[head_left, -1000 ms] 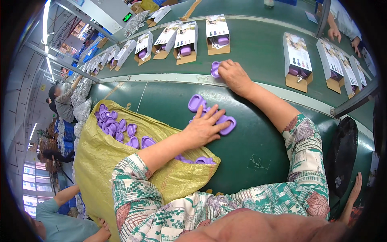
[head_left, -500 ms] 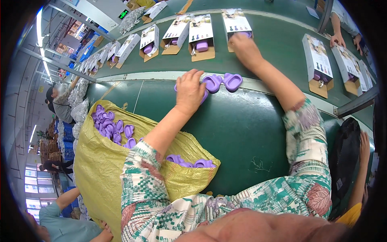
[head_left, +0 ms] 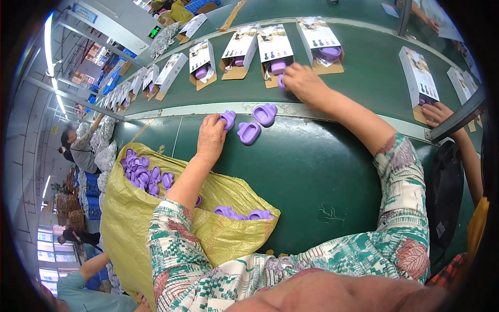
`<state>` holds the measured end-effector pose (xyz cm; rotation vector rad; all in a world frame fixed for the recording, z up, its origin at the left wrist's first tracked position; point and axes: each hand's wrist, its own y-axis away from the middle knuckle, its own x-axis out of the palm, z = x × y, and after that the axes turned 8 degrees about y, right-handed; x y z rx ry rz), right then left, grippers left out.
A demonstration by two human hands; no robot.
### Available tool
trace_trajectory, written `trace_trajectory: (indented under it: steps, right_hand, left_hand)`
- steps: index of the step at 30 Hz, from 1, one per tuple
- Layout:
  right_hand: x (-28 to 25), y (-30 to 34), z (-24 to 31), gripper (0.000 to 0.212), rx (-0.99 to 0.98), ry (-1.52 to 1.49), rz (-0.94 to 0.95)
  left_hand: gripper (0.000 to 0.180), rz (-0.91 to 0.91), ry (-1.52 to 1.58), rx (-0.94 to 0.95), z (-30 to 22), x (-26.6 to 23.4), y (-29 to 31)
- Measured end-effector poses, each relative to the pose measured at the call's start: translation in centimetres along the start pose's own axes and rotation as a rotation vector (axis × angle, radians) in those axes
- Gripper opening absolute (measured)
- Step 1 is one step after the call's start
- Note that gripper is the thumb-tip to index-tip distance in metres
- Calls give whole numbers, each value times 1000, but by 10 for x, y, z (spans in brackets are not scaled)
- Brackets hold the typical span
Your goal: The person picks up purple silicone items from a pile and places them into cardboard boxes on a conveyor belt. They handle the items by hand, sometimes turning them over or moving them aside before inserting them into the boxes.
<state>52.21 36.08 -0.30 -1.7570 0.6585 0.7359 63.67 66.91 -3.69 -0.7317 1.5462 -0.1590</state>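
Note:
My right hand (head_left: 307, 86) pinches a small purple molded shell (head_left: 281, 81) at the open flap end of a white printed box (head_left: 275, 46). Inside that box a purple part (head_left: 278, 65) shows. To its right, another box (head_left: 318, 32) has a purple shell (head_left: 329, 53) lying in its open end. My left hand (head_left: 210, 139) has its fingers closed on the edge of a purple shell (head_left: 227, 119) by the belt's metal rail. Beside it on the green table lie two more shells, one upper (head_left: 265, 114) and one lower (head_left: 249, 133), hollow sides up.
A yellow woven sack (head_left: 130, 218) with several purple shells (head_left: 139, 169) lies under my left forearm. Open boxes line the green conveyor (head_left: 358, 62). A co-worker's hand (head_left: 437, 113) touches a box (head_left: 418, 78) at right, near a metal post (head_left: 460, 120) and a black bag (head_left: 447, 192).
My right hand has moved left from one box to its neighbor, and a shell now shows in the first. My left hand has shifted left, and the loose shells lie differently.

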Motion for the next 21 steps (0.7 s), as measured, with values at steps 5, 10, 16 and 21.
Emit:
trace_trajectory:
  steps: [5,10,16,21]
  right_hand:
    - [27,-12,-47,11,207,260,-26]
    - [15,-3,-1,9,80,5,-83]
    - [11,9,61,29,-115,-261,45]
    - [21,6,67,26,-161,-214,89]
  left_hand:
    - [24,-1,-16,16,5,8,-18]
    - [21,-146,-64,13,43,6,-66]
    - [16,-49,-176,-192,69,30,-146]
    - [26,98,-234,-341,63,45,-187]
